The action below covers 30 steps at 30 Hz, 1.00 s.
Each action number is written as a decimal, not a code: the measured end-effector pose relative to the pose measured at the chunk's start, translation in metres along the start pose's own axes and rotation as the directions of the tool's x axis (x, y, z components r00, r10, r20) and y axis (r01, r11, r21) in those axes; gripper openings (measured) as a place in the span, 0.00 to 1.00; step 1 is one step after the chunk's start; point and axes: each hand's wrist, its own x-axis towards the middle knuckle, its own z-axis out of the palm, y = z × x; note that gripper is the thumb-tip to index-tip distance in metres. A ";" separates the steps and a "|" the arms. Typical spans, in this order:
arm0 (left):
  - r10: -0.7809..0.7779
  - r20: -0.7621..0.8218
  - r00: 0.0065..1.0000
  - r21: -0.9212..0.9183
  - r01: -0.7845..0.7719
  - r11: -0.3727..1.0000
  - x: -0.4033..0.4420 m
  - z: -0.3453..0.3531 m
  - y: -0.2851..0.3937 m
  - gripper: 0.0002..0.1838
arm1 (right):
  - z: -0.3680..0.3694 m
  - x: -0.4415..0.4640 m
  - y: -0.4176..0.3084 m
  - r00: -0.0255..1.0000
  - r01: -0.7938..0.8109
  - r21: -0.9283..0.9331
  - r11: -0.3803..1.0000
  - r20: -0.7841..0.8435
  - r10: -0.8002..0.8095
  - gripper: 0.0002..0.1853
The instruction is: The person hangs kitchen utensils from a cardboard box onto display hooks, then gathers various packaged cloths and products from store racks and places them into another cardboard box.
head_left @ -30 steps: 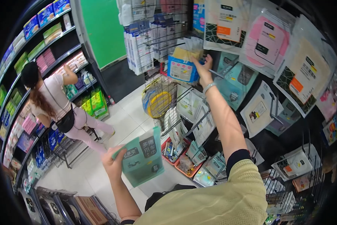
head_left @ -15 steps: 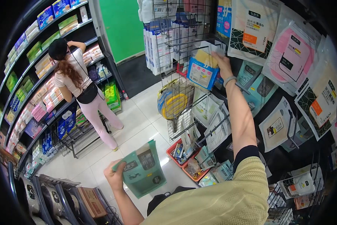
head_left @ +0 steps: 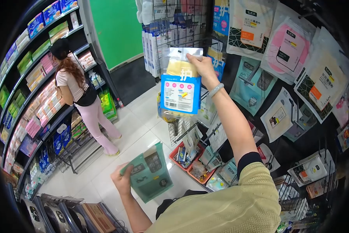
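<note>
My right hand pinches the top corner of a blue-and-clear packet with something yellow inside and a white printed panel. This packet hangs upright in front of the wire rack, apart from the hooks. Lower down, my left hand grips the left edge of a flat green see-through packet with dark labels and a small scooter picture. Behind my right hand, another blue packet hangs on the display. A similar green packet hangs to the right of my right wrist.
Hanging packets cover the dark display wall on my right. Red baskets with small goods stand below it. Across the tiled floor, a person faces shelves of tissue packs. Boxed goods sit at lower left.
My right hand has drawn the blue-and-clear packet away from the rack, left and toward me. The left hand still holds the green packet, slightly shifted. The person across has lowered an arm.
</note>
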 end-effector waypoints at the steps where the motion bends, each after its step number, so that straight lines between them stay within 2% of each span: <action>1: 0.000 0.006 1.000 0.005 0.000 1.000 0.000 -0.003 0.000 0.05 | 0.006 -0.006 -0.006 0.999 0.007 0.102 0.995 0.030 -0.011 0.19; 4: 0.023 0.052 0.998 0.028 -0.025 0.999 0.001 -0.013 0.000 0.05 | 0.027 -0.024 -0.022 0.997 -0.025 0.203 0.979 0.081 0.008 0.18; 5: 0.045 0.085 0.995 0.042 -0.049 0.998 0.002 -0.017 -0.002 0.05 | 0.034 -0.027 -0.020 0.998 -0.005 0.135 0.991 0.057 -0.002 0.17; 7: 0.090 0.162 0.983 0.088 -0.105 0.991 0.005 -0.025 -0.011 0.05 | 0.047 -0.048 -0.024 0.994 0.040 0.133 0.990 0.091 -0.052 0.17; 10: 0.126 0.266 0.956 0.165 -0.174 0.971 0.010 -0.032 -0.041 0.05 | 0.050 -0.094 -0.032 0.989 0.123 -0.040 0.992 0.087 -0.119 0.19; 12: 0.105 0.333 0.937 0.193 -0.176 0.965 0.011 -0.029 -0.064 0.05 | 0.036 -0.133 -0.030 0.988 0.117 -0.111 0.987 0.109 -0.105 0.18; 13: 0.026 0.318 0.948 0.222 -0.101 0.970 0.007 -0.024 -0.068 0.05 | 0.026 -0.156 -0.031 0.988 0.125 -0.121 0.985 0.106 -0.112 0.16; 16: 0.014 0.380 0.925 0.395 -0.176 0.902 -0.002 -0.011 -0.117 0.05 | -0.020 -0.235 -0.020 0.993 0.059 -0.134 0.989 0.113 -0.044 0.11; 20: -0.071 0.513 0.856 0.439 -0.191 0.878 -0.028 0.024 -0.147 0.06 | -0.076 -0.351 -0.011 0.993 -0.020 -0.198 0.980 0.108 0.043 0.09; 22: -0.081 0.604 0.793 0.459 -0.263 0.849 -0.043 0.048 -0.161 0.07 | -0.097 -0.414 -0.012 0.972 -0.233 -0.234 0.944 -0.042 0.230 0.09; 24: -0.100 0.677 0.729 0.381 -0.231 0.895 -0.063 0.078 -0.153 0.08 | -0.124 -0.481 -0.004 0.920 -0.391 -0.411 0.823 -0.174 0.351 0.09; 27: -0.076 0.807 0.585 0.232 -0.197 0.953 -0.104 0.128 -0.142 0.10 | -0.143 -0.569 -0.007 0.787 -0.541 -0.339 0.770 -0.526 0.322 0.07; 28: -0.058 0.846 0.529 0.180 -0.181 0.967 -0.121 0.145 -0.137 0.10 | -0.148 -0.595 -0.011 0.761 -0.522 -0.336 0.784 -0.598 0.250 0.07; 30: 0.020 0.905 0.424 0.095 -0.248 0.964 -0.166 0.179 -0.122 0.11 | -0.161 -0.644 -0.023 0.684 -0.482 -0.342 0.807 -0.722 0.102 0.08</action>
